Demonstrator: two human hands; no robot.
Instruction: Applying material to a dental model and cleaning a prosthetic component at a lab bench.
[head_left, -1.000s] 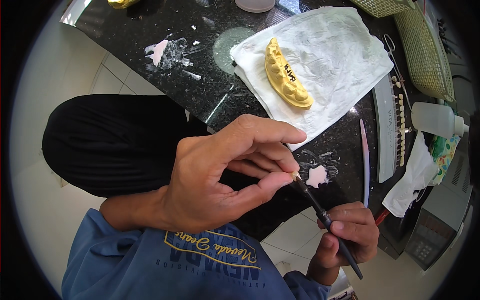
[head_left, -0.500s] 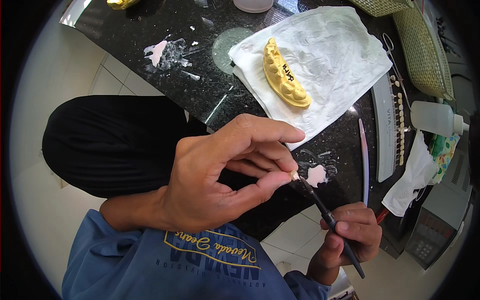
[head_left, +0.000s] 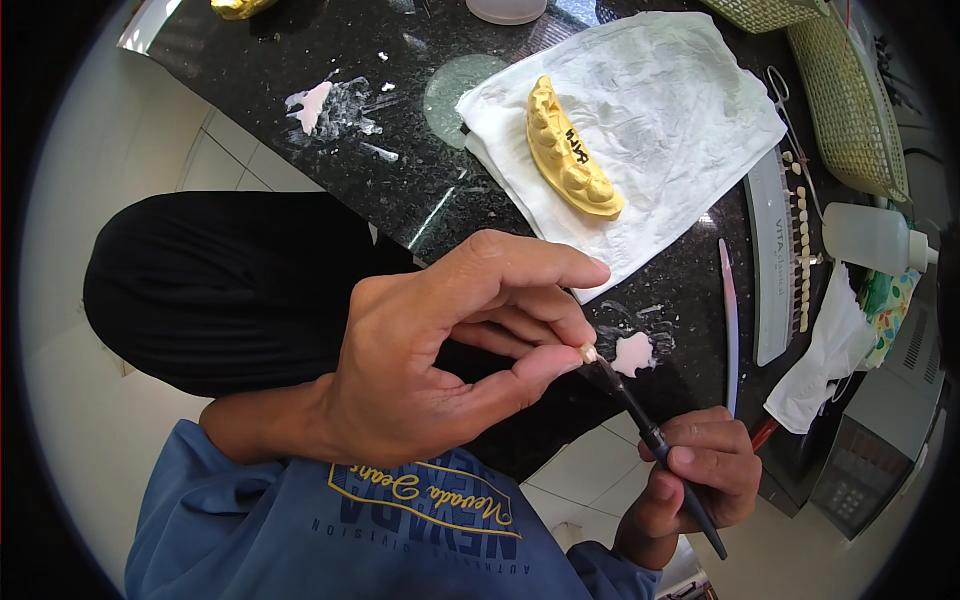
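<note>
Between thumb and fingertip, my left hand (head_left: 430,340) pinches a small whitish dental crown (head_left: 587,352). A slim black brush (head_left: 645,430) slants up from my right hand (head_left: 705,465), which is closed around its handle. The brush tip meets the crown, or lies very close to it; the exact contact is too small to tell. Just beyond the tip, a patch of pale pink paste (head_left: 633,354) is spread on the black countertop (head_left: 430,190). Farther off, a yellow dental cast (head_left: 570,160) with dark handwriting rests on a folded white cloth (head_left: 670,110).
A second pink paste smear (head_left: 313,106) lies at far left. Along the right are a lilac-and-pink stick (head_left: 729,320), a shade guide (head_left: 770,270) with tooth samples, a white bottle (head_left: 865,237), woven baskets (head_left: 850,110), a white cloth mask (head_left: 810,370) and a grey machine (head_left: 880,430).
The brush tip has shifted very slightly to the left against the crown. Both hands otherwise keep the same place and grip.
</note>
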